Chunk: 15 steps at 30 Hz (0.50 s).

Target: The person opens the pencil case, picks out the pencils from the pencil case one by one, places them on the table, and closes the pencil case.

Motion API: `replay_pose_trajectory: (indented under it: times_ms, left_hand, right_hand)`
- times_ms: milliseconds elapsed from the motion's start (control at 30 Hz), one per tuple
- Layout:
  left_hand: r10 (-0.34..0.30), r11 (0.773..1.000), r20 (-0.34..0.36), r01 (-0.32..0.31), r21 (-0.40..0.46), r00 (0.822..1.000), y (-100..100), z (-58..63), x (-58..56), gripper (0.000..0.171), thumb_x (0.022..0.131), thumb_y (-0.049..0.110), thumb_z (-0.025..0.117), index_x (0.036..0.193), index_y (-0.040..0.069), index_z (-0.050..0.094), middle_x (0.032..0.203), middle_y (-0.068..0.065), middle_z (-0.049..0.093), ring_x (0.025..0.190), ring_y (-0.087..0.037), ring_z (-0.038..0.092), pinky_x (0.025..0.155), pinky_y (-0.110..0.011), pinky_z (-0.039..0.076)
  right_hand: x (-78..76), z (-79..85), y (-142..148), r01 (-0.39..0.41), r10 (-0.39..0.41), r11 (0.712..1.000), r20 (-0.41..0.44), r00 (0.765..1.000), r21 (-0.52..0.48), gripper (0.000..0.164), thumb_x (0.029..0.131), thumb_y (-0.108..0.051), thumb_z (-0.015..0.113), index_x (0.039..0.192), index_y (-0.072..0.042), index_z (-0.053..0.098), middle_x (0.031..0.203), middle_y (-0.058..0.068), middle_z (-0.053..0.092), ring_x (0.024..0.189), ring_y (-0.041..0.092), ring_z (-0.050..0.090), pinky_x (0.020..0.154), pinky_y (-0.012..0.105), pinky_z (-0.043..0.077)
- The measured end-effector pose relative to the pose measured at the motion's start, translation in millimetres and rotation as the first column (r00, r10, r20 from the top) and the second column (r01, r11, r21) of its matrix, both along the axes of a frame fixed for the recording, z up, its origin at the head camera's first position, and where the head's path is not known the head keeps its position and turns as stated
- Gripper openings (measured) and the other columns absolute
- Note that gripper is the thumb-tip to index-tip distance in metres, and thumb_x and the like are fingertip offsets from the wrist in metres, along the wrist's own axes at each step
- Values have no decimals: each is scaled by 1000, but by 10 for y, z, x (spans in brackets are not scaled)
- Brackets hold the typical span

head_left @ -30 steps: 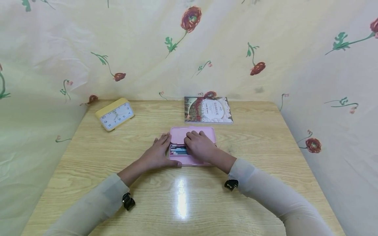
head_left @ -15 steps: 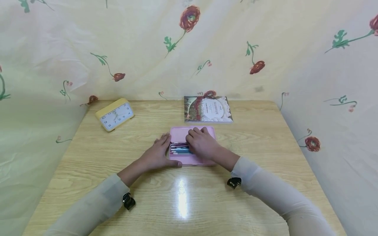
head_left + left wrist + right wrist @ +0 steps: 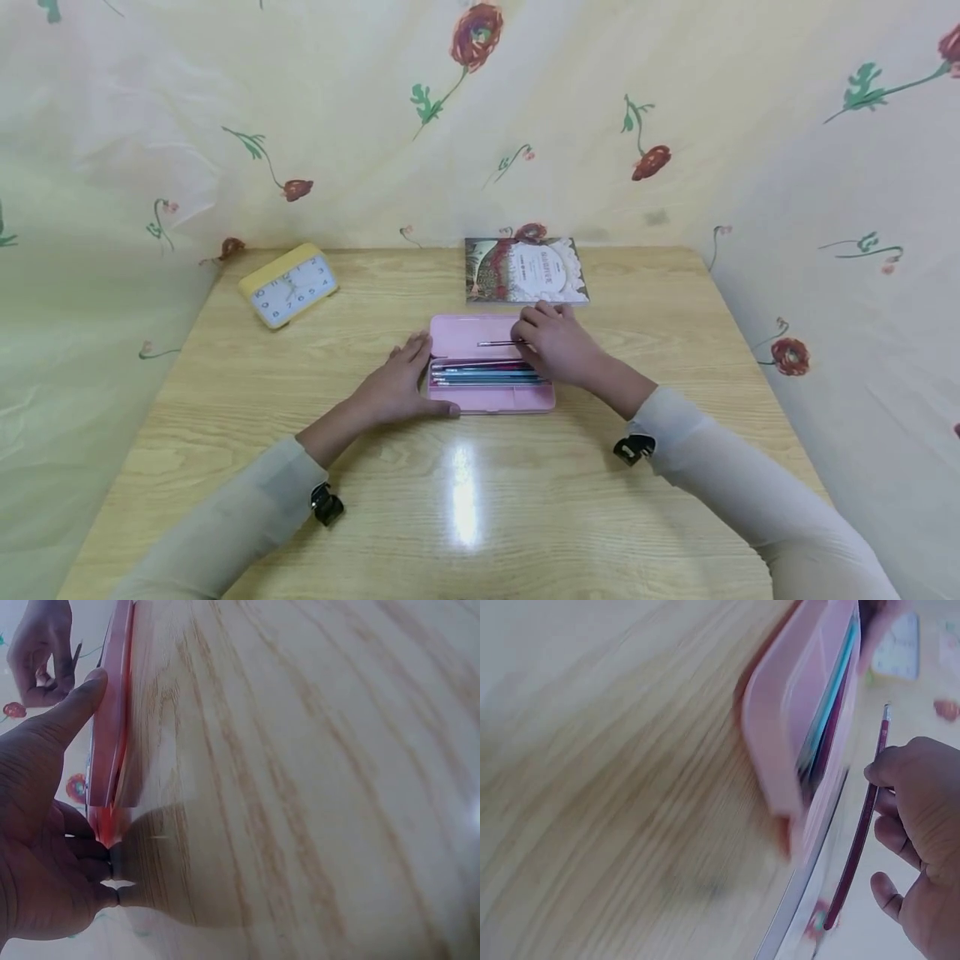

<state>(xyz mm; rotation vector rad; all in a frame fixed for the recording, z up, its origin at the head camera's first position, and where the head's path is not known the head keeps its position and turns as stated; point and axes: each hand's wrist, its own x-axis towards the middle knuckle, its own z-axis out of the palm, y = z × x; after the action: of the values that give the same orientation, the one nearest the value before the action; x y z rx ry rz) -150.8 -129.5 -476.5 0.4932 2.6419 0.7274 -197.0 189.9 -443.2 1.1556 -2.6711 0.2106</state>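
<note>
Dark red pencil [image 3: 862, 825]: between right thumb and fingertips, its end jutting left of them.
Right hand [image 3: 558, 346]: grasping that pencil.
Pink case [image 3: 480, 401]: open beneath the right fingers, more pencils [image 3: 487, 378] inside.
Left hand [image 3: 393, 389]: fingers extended, touching the case's left end.
Book [image 3: 525, 271]: beyond the right fingers.
Yellow clock [image 3: 292, 292]: beyond the left fingers.

On the pale wood-grain table [image 3: 570, 508], a pink oblong case [image 3: 480, 402] is flanked by a yellow boxy clock [image 3: 292, 287] (ten o'clock) and rectangular illustrated book [image 3: 534, 271] (one).
</note>
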Motion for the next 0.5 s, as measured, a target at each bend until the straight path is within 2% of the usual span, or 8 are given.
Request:
replay_pose_trajectory:
  times_ms: [233,500]
  left_hand:
    - [4,1000,7,-4,-24,1000,2,-28,24,144,80,82,82,177,5,8,188,-12,3,174,-39,6,142,-56,14]
    - [-2,1000,-3,2,3,1000,8,15,21,141,82,79,83,176,1,12,188,-15,6,174,-40,7,142,-59,15]
  right_hand:
    - [-37,-50,535,105,-103,993,48,994,-50,7,100,-11,82,106,-12,80,103,8,73,96,32,60,87,65,53]
    - [-29,-143,1013,220,-214,974,115,970,-44,10,97,-6,83,104,-13,83,102,6,76,94,32,58,82,63,50]
